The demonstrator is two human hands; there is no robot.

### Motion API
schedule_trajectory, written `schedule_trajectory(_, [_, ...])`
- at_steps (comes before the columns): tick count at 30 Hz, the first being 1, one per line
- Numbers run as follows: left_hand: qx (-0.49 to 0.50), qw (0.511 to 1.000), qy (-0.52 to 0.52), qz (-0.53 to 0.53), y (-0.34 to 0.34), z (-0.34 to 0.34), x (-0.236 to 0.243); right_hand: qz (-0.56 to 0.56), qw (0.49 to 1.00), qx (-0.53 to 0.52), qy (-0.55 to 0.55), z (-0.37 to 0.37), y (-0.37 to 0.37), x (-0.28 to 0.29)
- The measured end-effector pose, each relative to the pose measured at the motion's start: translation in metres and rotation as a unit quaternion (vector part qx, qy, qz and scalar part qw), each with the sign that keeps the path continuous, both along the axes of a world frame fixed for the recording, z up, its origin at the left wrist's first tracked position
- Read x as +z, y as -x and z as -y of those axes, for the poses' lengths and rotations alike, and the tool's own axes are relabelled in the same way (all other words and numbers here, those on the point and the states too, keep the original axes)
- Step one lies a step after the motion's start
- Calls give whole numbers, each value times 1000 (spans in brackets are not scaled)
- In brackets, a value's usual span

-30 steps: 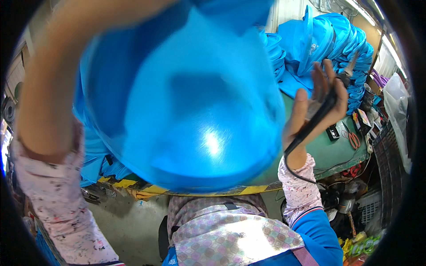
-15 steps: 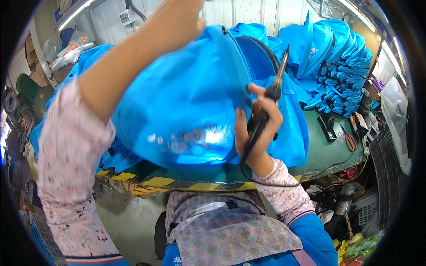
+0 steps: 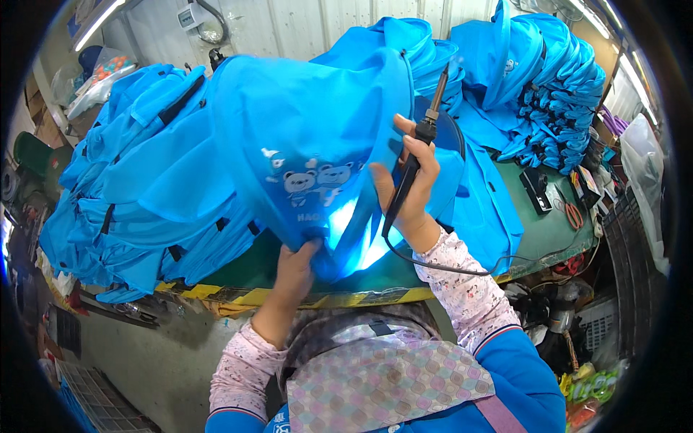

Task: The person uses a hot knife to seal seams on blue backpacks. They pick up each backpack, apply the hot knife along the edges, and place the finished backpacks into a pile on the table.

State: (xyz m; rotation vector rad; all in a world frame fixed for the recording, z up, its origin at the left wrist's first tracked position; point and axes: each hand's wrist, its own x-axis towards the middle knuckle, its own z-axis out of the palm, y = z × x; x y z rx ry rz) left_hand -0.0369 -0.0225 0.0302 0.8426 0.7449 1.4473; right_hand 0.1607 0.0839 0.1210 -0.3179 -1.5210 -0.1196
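Left hand [image 3: 294,273] pinching, right hand [image 3: 419,191] curled: between a broad blue heap [image 3: 144,159] along the surface's [image 3: 534,234] left edge and a smaller stack [image 3: 556,115] at its back right corner, they hold a blue cover's [image 3: 289,108] lower end near the front edge and a soldering iron [image 3: 426,131]. Work on this cover seems unfinished, as it is not yet laid down; which pile is done, I cannot tell. Beyond the back left corner, a clear bag [image 3: 110,66] contains small orange pieces.
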Motion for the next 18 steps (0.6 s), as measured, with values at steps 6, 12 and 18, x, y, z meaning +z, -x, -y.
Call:
schedule_trajectory(6, [-23,990,-8,-139,-11,-4,7,81,973,-215,-10,23,1,11])
schedule_trajectory(12, [24,996,42,-81,-26,-6,13,193,976,-44,88,136,-40,-5])
schedule_trajectory(18, [22,996,30,-80,-21,-4,12,252,958,-130,-39,141,-26,-56])
